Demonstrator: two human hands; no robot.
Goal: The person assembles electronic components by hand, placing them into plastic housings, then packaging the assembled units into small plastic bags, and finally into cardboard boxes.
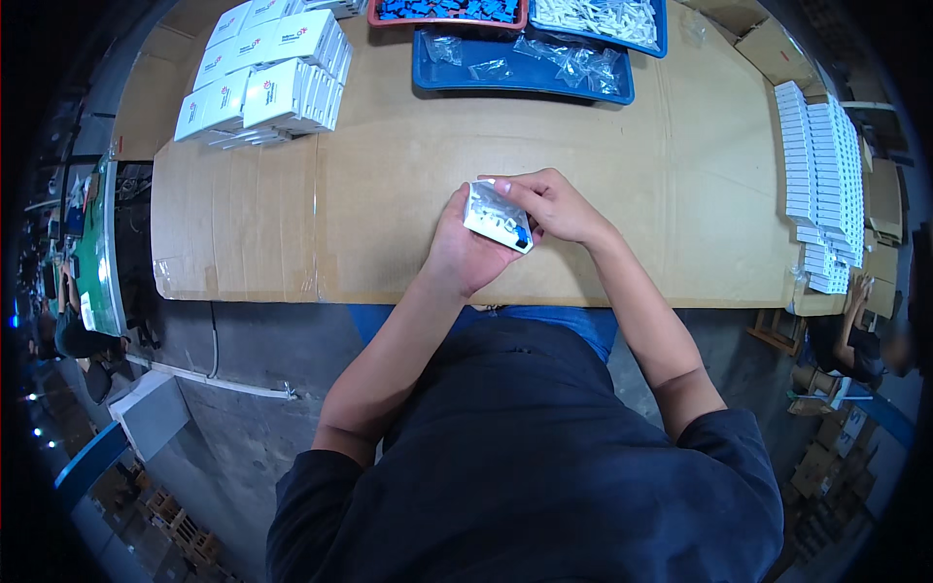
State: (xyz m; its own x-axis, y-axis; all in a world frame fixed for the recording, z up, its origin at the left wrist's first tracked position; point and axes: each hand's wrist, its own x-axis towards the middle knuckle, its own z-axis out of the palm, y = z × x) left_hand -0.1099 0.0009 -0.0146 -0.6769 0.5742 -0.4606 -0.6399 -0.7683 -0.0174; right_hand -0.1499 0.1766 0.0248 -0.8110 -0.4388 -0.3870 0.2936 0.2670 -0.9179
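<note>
Over the cardboard-covered table, close to its front edge, my left hand holds a small white box from below and from its left side. On the face of the box turned up to me lies a clear plastic bag. Small white pieces and a blue piece show through it. My right hand grips the box's far right edge, its thumb pressed on the bag. The fingers behind the box are hidden.
Stacked white boxes stand at the far left. A blue tray with clear bags sits at the back, below a red tray of blue pieces and another blue tray of white pieces. White boxes are piled high at right.
</note>
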